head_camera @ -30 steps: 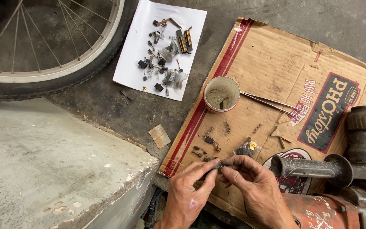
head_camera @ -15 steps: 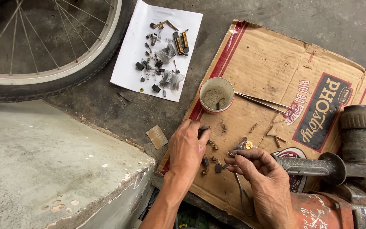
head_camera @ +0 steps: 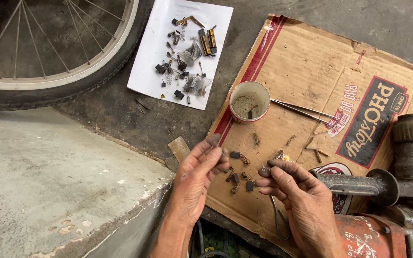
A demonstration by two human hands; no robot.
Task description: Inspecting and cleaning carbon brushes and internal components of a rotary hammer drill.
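Sorting step, as we read it: small parts being picked off the cardboard sheet [head_camera: 311, 62]. Right hand [head_camera: 297, 196] pinches a small coiled spring piece [head_camera: 265, 170] between thumb and forefinger, just above the sheet's near edge. Its long axis runs roughly left-right, free end pointing toward the left hand [head_camera: 197, 177]; the other end is hidden in the fingers. Left hand is half open, fingers loosely together and a bit curled, nothing we can make out in it, close beside the loose brush-and-spring bits [head_camera: 239, 177] lying between both hands. The next move, we judge, calls for a fine fingertip grip, since the piece is tiny and springy. Around them: cup [head_camera: 249, 91], tweezers [head_camera: 302, 111], paper with more parts [head_camera: 149, 71], red power tool [head_camera: 383, 234].
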